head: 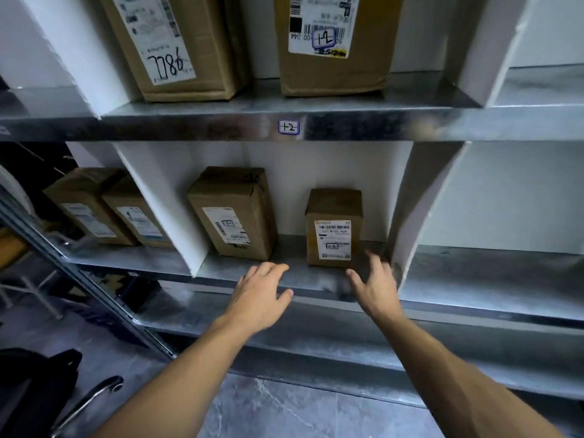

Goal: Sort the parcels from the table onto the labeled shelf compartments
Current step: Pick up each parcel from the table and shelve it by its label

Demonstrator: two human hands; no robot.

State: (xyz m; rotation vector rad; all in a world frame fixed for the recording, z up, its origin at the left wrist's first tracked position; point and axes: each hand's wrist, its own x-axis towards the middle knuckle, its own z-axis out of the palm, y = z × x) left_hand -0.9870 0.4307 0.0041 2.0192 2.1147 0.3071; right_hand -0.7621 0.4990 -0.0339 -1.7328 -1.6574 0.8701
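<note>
Shelf (221,270): small parcel (333,229) upright near front edge.
Hands: left hand (262,292) and right hand (376,286) spread, empty.
Advice: I would turn its label (332,238) squarely outward.

Both hands hover empty, fingers spread, at the metal shelf's (221,270) front edge: left hand (259,295) and right hand (376,286) just before the small parcel (333,229).

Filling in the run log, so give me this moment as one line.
left hand open, empty, at shelf edge | right hand open, empty, beside small parcel | small parcel upright in middle compartment, right of larger parcel
</note>
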